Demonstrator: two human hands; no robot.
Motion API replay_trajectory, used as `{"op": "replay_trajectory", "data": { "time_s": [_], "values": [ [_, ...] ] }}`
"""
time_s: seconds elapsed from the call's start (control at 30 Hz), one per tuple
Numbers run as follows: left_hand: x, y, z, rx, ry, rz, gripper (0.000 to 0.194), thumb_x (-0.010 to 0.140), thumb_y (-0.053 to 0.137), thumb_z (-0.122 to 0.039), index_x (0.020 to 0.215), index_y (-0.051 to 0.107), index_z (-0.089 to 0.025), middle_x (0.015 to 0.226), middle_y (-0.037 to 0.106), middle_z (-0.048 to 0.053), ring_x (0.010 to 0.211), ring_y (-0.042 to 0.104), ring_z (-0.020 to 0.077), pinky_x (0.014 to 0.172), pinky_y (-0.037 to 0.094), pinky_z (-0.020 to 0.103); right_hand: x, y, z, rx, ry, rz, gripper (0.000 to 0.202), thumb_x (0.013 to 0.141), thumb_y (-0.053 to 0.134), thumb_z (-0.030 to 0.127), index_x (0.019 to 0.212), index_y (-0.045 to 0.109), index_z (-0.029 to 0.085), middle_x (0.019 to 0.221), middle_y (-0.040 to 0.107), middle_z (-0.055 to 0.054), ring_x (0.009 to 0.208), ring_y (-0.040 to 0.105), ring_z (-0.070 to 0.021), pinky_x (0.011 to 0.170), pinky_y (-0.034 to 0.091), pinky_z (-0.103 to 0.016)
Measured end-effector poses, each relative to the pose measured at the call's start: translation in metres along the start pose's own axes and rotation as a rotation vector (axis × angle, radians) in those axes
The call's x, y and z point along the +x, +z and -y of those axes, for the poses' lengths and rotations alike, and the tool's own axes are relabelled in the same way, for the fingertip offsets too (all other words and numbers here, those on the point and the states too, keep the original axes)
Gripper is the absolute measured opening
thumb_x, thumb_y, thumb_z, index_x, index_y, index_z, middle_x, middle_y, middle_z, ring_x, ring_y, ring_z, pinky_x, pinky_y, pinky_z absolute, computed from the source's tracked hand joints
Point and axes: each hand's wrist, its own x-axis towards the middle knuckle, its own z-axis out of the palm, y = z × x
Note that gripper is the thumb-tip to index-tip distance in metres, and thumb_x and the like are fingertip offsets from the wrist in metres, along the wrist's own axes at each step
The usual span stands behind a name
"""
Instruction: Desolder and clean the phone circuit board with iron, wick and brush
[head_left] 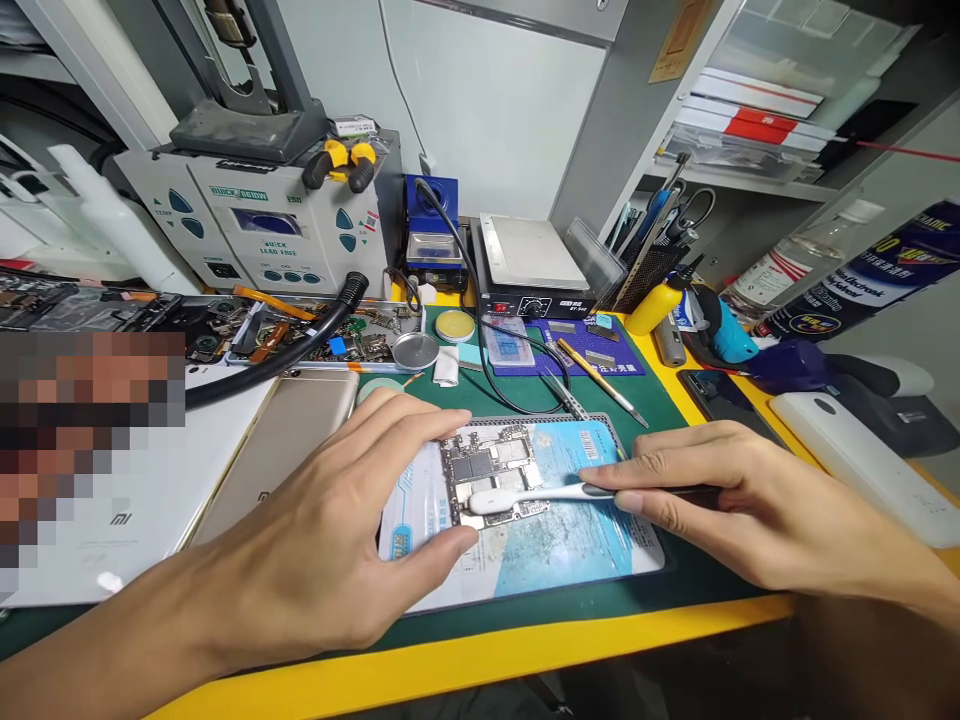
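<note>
A phone circuit board lies on a blue and white pad. My left hand steadies its left end, with the index finger at the far edge and the thumb at the near edge. In my right hand is a toothbrush, pinched by its dark handle between thumb and fingers. The white brush head rests over the near part of the board, with its bristles facing down and hidden. Metal tweezers lie just behind the pad.
At the back left stands a hot-air station, its black hose crossing the bench. A heating plate sits behind the green mat. White and gold phone backs lie left. A yellow bottle and spray can stand right.
</note>
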Motion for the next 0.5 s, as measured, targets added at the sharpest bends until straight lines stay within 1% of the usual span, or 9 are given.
{"op": "replay_trajectory", "data": {
  "time_s": [0.13, 0.2, 0.37, 0.5],
  "values": [
    [-0.0001, -0.0017, 0.0003, 0.01, 0.02, -0.001, 0.054, 0.101, 0.07, -0.034, 0.149, 0.049, -0.02, 0.135, 0.064, 0.009, 0.126, 0.061, 0.0253, 0.117, 0.047, 0.043, 0.0014, 0.0016, 0.001, 0.013, -0.015, -0.009, 0.03, 0.104, 0.065, 0.02, 0.122, 0.088, 0.021, 0.085, 0.085, -0.006, 0.063, 0.077, -0.0171, 0.055, 0.056, -0.022],
    [-0.0006, -0.0018, 0.0006, 0.0, 0.009, 0.004, 0.054, 0.101, 0.07, -0.034, 0.15, 0.049, -0.022, 0.136, 0.064, 0.009, 0.127, 0.061, 0.0259, 0.116, 0.048, 0.043, 0.0013, 0.0013, 0.0017, 0.014, -0.02, -0.004, 0.029, 0.104, 0.065, 0.019, 0.122, 0.089, 0.021, 0.081, 0.084, -0.005, 0.061, 0.075, -0.0157, 0.055, 0.055, -0.022],
    [-0.0001, -0.0006, 0.001, -0.007, -0.006, 0.013, 0.057, 0.102, 0.069, -0.034, 0.153, 0.047, -0.024, 0.138, 0.063, 0.009, 0.129, 0.06, 0.0273, 0.117, 0.047, 0.045, 0.0002, -0.0014, 0.0052, -0.017, -0.015, 0.009, 0.032, 0.104, 0.063, 0.022, 0.122, 0.089, 0.022, 0.099, 0.09, -0.009, 0.069, 0.081, -0.0218, 0.052, 0.055, -0.025],
    [0.001, -0.0006, 0.001, 0.007, 0.009, 0.026, 0.056, 0.101, 0.07, -0.033, 0.152, 0.048, -0.022, 0.137, 0.064, 0.01, 0.128, 0.06, 0.0277, 0.115, 0.047, 0.046, 0.0013, -0.0031, 0.0083, -0.023, 0.005, 0.006, 0.032, 0.103, 0.063, 0.022, 0.12, 0.09, 0.023, 0.1, 0.09, -0.008, 0.068, 0.082, -0.0228, 0.052, 0.056, -0.027]
  ]
}}
